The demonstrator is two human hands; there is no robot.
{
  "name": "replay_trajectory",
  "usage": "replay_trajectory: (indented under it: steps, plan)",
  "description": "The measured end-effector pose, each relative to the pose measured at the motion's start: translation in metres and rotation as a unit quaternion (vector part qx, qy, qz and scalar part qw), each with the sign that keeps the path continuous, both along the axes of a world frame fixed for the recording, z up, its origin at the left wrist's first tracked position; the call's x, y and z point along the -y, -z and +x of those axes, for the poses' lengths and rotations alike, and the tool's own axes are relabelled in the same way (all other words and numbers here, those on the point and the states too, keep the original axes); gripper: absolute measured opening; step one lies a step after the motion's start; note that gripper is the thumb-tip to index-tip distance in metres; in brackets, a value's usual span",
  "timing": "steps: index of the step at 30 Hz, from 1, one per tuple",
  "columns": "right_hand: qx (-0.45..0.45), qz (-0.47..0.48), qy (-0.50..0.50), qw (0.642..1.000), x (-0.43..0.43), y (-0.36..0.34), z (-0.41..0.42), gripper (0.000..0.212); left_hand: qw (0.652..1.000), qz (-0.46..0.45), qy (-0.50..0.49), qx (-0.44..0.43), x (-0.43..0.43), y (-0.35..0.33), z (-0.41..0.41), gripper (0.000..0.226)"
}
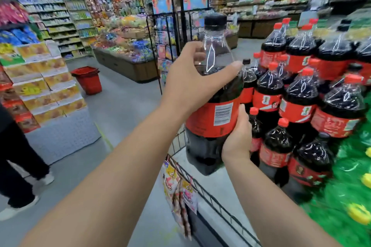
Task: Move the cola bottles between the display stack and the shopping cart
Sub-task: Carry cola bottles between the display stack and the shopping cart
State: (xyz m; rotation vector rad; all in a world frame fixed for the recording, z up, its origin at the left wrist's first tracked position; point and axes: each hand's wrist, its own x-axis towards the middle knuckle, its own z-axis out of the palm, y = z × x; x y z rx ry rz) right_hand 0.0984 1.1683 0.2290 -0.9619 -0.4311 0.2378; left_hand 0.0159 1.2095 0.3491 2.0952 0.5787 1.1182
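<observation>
A large cola bottle (214, 122) with a black cap (215, 20) and a red label is held upright in the air, just left of the display stack (301, 96) and above its near corner. Both hands are clamped on it. The left hand (192, 84) wraps the clear shoulder above the label, thumb across the front. The right hand (237, 136) grips the lower side at the label's edge, fingers curled round the back. The stack beside it holds many dark bottles with red labels, most with red caps, in stepped rows. A wire rail (210, 192) runs along the platform's edge below the held bottle, and snack packets (178, 186) hang from it. Green matting (349, 176) with yellow shapes lies to the right. Across the grey aisle stand a red basket (88, 80) and stacked cartons (46, 86), and another person's legs (18, 156) show at far left.
</observation>
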Motion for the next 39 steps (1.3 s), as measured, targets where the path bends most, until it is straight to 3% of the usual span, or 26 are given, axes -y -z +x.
replay_trajectory:
  steps: [13, 21, 26, 32, 35, 39]
  plan:
    - [-0.023, 0.002, 0.047, 0.999, -0.166, 0.044, 0.080, 0.047, 0.997, -0.010, 0.059, -0.053, -0.186, 0.032, 0.089, 0.045]
    - [-0.073, 0.000, 0.068, 0.995, -0.232, 0.077, 0.117, 0.041, 0.990, -0.094, 0.101, -0.028, -0.256, 0.061, 0.138, 0.052]
    - [-0.079, -0.044, 0.130, 0.987, -0.260, 0.101, 0.135, 0.042, 0.974, -0.140, 0.176, 0.001, -0.296, 0.090, 0.167, 0.033]
    - [-0.130, -0.087, 0.217, 0.964, -0.293, 0.133, 0.148, 0.041, 0.949, -0.173, 0.263, -0.003, -0.335, 0.130, 0.204, 0.034]
    - [-0.203, -0.150, 0.270, 0.929, -0.302, 0.149, 0.152, 0.048, 0.931, -0.197, 0.305, -0.016, -0.350, 0.152, 0.219, 0.042]
    - [-0.294, -0.239, 0.281, 0.882, -0.309, 0.169, 0.158, 0.049, 0.921, -0.193, 0.336, -0.023, -0.358, 0.176, 0.235, 0.037]
